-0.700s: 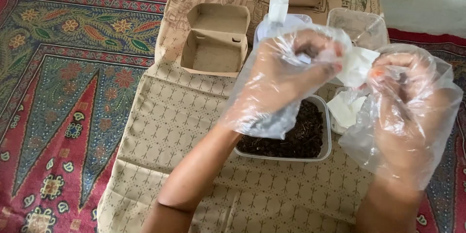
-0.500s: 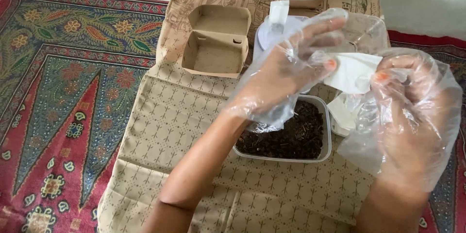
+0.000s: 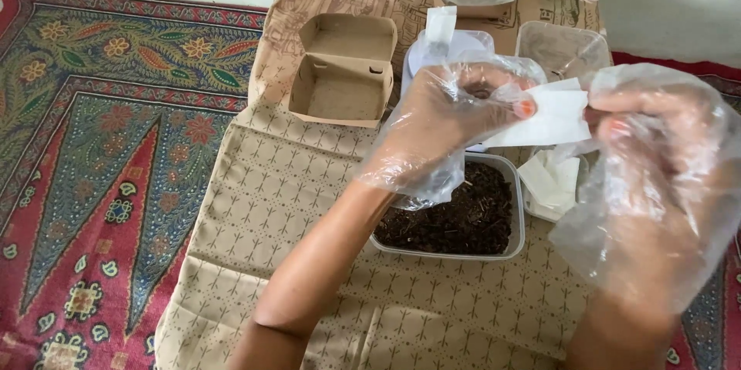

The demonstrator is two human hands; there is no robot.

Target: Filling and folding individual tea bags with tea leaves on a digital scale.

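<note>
- Two hands, each in a loose clear plastic glove, meet over the tabletop, and between them is a small white paper piece.
- Since half a second ago the paper has come out flatter and more level — it was bunched against the right glove before, and now it is stretched between the two hands, so the pulling-apart of the paper looks to be under way rather than finished.
- Left hand: fingers curled in narrow, thumb and fingertips pinched on the paper's left edge; it has slid a little lower and leftward in view.
- Right hand: closed around the paper's right edge, fingers bent in, the glove ballooning around the wrist; its grip point is partly blurred by the plastic.
- Directly beneath the hands sits a clear plastic tub of dark crumbly material — unmoved across the frames.
- Just right of the tub lie more white paper pieces, partly under the right glove.
- Farther back an open brown cardboard box stands empty, well apart from the hands, with an empty clear container near the far edge.
</note>
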